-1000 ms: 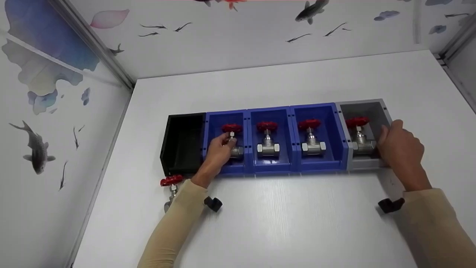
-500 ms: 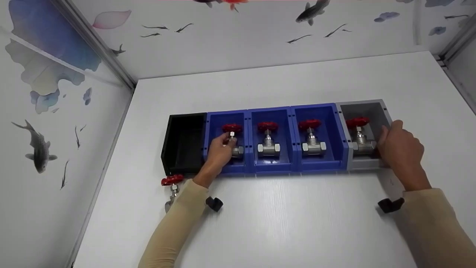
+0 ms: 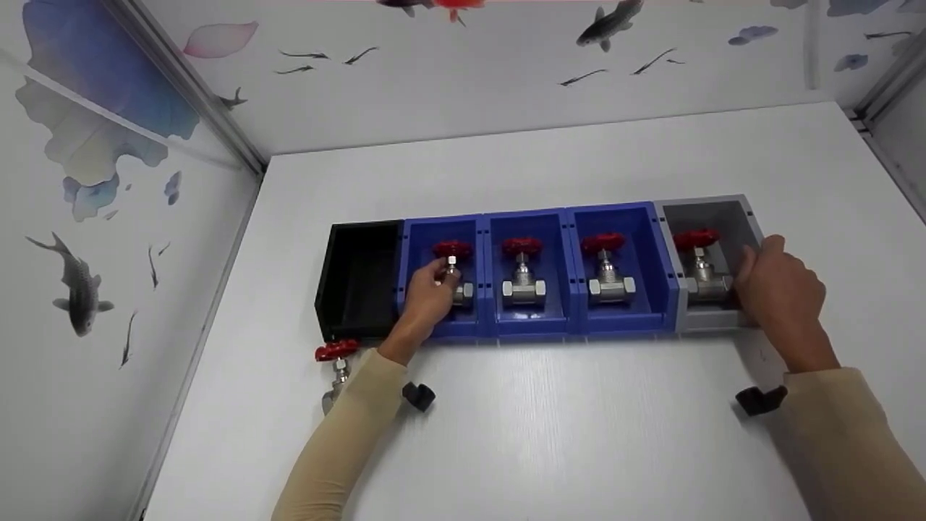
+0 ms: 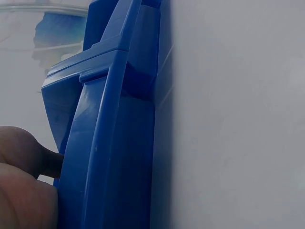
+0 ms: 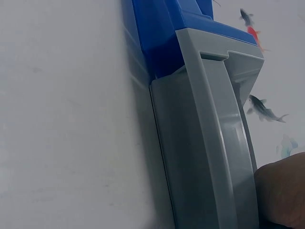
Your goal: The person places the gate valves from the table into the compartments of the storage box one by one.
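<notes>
My left hand (image 3: 428, 293) reaches into the left blue bin (image 3: 441, 329), thumb and finger pinching a globe valve (image 3: 453, 249) with a red handwheel below its wheel. In the left wrist view, part of that hand (image 4: 24, 191) shows behind a blue bin front. At the far right, my right hand (image 3: 785, 297) grips the right side of the grey bin (image 3: 712, 318), beside the valve (image 3: 700, 271) inside; its fingertips are hidden. Two more valves, a middle one (image 3: 524, 278) and one to its right (image 3: 609, 275), stand in the other blue bins.
A black bin (image 3: 362, 278) with nothing visible inside ends the row on the left. In front of it, another red-wheeled valve (image 3: 338, 365) lies on the white table (image 3: 550, 420), partly behind the left sleeve. White printed panels (image 3: 448, 79) enclose the table.
Both hands keep their places on the valve and the grey bin. The head view has shifted very slightly; nothing else has visibly moved.
</notes>
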Motion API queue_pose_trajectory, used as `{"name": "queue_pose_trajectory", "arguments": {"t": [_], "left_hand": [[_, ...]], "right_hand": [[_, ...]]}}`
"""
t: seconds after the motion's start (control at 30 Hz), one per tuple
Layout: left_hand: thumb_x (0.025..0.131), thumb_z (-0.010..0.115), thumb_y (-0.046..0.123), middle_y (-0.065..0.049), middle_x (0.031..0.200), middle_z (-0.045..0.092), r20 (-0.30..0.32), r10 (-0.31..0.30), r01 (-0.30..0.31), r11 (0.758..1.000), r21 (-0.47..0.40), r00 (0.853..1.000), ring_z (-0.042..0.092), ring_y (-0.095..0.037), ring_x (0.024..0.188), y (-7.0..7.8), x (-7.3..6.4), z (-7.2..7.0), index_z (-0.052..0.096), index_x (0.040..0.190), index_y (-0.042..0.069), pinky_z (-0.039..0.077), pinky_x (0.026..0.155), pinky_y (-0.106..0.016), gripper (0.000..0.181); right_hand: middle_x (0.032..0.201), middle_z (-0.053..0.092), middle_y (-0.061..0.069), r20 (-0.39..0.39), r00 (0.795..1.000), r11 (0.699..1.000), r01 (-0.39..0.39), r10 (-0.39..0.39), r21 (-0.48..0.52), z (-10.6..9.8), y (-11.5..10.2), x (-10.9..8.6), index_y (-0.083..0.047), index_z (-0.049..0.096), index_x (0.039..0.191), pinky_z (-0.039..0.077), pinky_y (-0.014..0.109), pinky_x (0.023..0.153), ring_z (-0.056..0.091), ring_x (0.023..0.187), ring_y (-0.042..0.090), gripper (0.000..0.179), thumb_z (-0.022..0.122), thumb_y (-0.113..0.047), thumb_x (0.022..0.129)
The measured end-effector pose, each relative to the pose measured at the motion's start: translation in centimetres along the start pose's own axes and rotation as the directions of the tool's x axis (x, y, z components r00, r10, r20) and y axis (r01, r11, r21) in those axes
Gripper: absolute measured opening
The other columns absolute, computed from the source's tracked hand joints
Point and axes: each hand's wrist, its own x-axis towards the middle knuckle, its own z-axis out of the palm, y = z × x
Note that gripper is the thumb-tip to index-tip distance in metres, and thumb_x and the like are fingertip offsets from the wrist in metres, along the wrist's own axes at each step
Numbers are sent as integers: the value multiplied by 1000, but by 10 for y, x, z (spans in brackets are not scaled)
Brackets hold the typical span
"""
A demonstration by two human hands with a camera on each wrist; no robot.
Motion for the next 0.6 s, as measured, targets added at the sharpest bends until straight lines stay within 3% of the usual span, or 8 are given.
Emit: {"name": "queue_pose_trajectory", "arguments": {"t": [0.37, 0.6], "left_hand": [[103, 52, 13, -18, 140, 54, -6, 46, -46, 998, 30, 999, 47, -27, 134, -2, 0, 1, 44, 144, -5, 36, 111, -42, 46], [102, 53, 11, -18, 138, 57, -28, 60, -59, 997, 42, 998, 49, -28, 132, -2, 2, 2, 47, 142, -5, 37, 111, -41, 44]], "right_hand": [[77, 55, 39, 3, 1000, 1000, 10, -10, 6, 0, 0, -1, 15, 40, 105, 36, 47, 41, 55, 57, 46, 46, 28, -29, 107], [80, 55, 41, 18, 1000, 1000, 3, -3, 3, -1, 0, -1, 16, 40, 108, 37, 49, 43, 56, 61, 50, 47, 29, -29, 107]]}}
